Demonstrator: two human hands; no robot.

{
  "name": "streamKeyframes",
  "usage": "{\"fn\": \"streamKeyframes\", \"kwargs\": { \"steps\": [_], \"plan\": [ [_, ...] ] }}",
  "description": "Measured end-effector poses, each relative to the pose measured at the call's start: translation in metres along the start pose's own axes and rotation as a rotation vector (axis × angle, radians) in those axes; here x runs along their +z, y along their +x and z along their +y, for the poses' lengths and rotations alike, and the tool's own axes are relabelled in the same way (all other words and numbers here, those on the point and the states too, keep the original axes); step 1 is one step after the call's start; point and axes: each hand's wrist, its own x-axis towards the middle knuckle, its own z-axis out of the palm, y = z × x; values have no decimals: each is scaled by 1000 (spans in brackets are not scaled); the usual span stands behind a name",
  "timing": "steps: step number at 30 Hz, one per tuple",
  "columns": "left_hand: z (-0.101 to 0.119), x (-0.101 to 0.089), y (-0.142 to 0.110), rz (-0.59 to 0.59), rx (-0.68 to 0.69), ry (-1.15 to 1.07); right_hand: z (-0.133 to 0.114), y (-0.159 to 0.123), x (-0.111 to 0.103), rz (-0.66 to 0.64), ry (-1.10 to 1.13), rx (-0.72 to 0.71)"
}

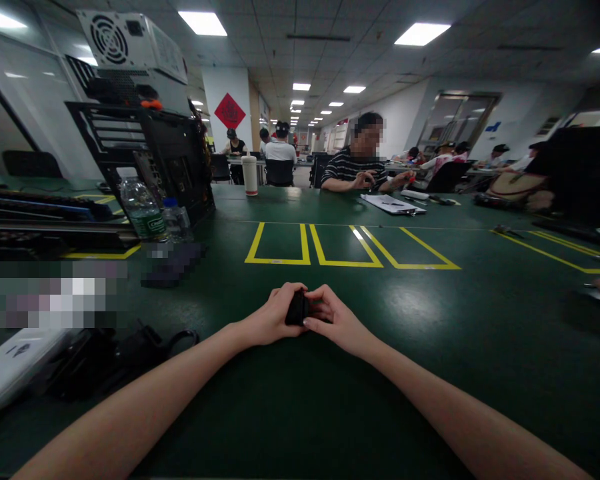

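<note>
Between my two hands, over the middle of the green table (300,413), is a small black box-like object (296,311). Its exact kind does not show. My left hand (276,313) wraps round its left side, thumb toward me. From the other side my right hand (336,319) grips its right edge between thumb and fingers. Parts of the object are hidden behind the fingers. Beyond the hands, yellow tape outlines (280,261) mark the tabletop.
At left stand a black computer case (173,157) with a power supply (133,43) on top, a water bottle (143,207), a white device (20,363) and black cables (140,347). Across the table are a white cup (250,175), a clipboard (391,204) and a seated person (355,163).
</note>
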Motion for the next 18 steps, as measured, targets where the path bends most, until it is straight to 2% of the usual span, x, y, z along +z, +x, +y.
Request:
{"fn": "streamKeyframes", "kwargs": {
  "steps": [6,14,18],
  "plan": [
    [-1,1,1,-29,-13,-22,3,1,1,0,66,-3],
    [-3,4,2,-2,-5,-13,4,2,0,34,15,11],
    [-2,2,1,-5,-2,-5,2,1,0,7,2,12]
  ]
}}
